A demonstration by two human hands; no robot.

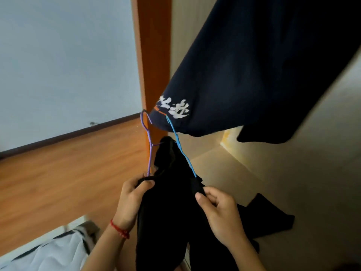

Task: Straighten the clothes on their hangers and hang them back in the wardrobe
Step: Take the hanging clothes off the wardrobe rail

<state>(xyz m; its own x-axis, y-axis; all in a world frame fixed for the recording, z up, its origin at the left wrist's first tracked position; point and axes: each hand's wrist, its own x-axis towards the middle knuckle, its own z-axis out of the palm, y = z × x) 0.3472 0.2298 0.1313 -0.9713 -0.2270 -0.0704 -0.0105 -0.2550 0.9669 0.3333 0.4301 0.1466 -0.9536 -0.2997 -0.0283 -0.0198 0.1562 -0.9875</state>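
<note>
Both forearms reach up from the bottom edge, bare, side by side and a little apart; the left hand (131, 200) is raised with its back toward the camera, thumb and curled fingers (145, 183) pinching a fold of dark cloth; a red string bracelet circles the left wrist; the right hand (218, 214) sits slightly lower, thumb pressed against the bent forefinger on another edge of the same cloth, remaining fingers curled inward.
</note>
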